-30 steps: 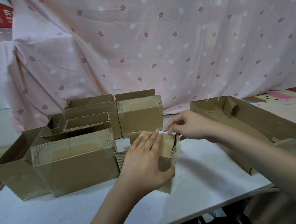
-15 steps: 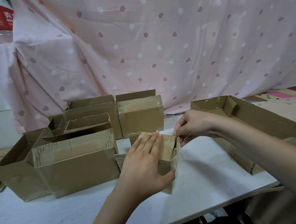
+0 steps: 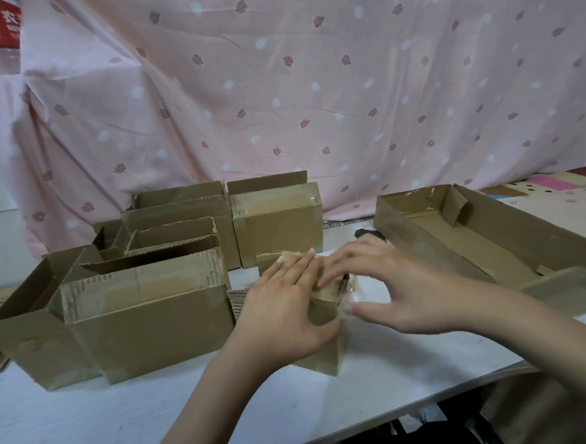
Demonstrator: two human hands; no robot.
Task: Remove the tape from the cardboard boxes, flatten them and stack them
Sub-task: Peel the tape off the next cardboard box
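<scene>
Since half a second ago the right hand [image 3: 402, 287] has dropped from its raised pinch above the box's far corner and come down over the right end of the small brown cardboard box [image 3: 323, 343], its fingers now spread and blurred with motion; the left hand [image 3: 283, 311] has stayed flat on the box top. Seen from the head camera, the small box sits on the white surface [image 3: 91, 423] near its front edge, mostly covered by both hands. A loose piece of clear tape [image 3: 353, 298] bulges at the box's right end, between the right thumb and fingers; whether the hand actually grips it cannot be told. Just left of the box stands a large open brown cardboard box [image 3: 146, 320], with more open boxes crowded behind it and a taped closed brown box [image 3: 278, 222] further back. To the right lies a long shallow cardboard tray [image 3: 491, 240], close beside the right forearm. A pink leaf-patterned cloth [image 3: 310, 83] hangs behind everything. The left hand's fingers lie straight, pressing the box down.
</scene>
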